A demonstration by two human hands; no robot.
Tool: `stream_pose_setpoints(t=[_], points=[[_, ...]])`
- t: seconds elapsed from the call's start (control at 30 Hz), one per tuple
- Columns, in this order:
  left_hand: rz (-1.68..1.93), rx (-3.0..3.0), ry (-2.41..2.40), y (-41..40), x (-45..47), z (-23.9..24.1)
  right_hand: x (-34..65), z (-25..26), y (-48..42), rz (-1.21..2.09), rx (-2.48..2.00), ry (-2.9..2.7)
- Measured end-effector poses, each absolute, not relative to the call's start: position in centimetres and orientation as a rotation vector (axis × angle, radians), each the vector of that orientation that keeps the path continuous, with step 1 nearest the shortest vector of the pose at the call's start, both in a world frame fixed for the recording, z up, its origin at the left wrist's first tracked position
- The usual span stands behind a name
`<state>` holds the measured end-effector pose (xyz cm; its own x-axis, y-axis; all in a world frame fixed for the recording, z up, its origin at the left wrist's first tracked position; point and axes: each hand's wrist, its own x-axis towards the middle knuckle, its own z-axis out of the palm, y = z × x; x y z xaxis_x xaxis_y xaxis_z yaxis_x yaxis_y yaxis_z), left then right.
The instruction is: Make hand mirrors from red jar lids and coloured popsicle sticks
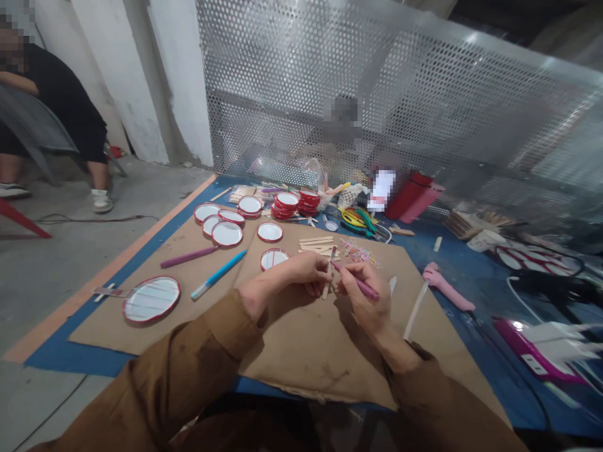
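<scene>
My left hand (301,271) pinches a flat wooden craft stick (325,292) upright over the brown cardboard (301,361); its upper end looks dark red or purple. In my right hand (370,307) is a purple marker (366,290), its front end at the stick's coloured part. Just beyond lie loose craft sticks (316,241) and a heap of small coloured bands (360,252). A red-rimmed round disc (273,258) is partly hidden by my left hand. Farther left are a blue marker (219,274), a purple marker-like stick (188,256) and a striped disc (151,300) with a handle.
Stacked red-rimmed discs (286,202) stand at the back, near yellow-green pliers (358,220), a lit phone (381,189) and a red bottle (409,194). On the right lie a pink glue gun (447,287) and a power strip (532,358) with cables. Another person (66,94) sits far left.
</scene>
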<state>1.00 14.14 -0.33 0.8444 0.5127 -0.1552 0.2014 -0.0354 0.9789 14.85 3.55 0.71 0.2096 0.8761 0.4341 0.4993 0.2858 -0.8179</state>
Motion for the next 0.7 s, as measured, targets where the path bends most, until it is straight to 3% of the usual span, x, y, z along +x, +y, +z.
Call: stream_pose_setpoints(t=[0.7], points=[[0.259, 1.671, 0.603, 14.10, 0.83, -0.14, 14.75, 0.85, 3.61, 0.424, -1.397, -1.308]])
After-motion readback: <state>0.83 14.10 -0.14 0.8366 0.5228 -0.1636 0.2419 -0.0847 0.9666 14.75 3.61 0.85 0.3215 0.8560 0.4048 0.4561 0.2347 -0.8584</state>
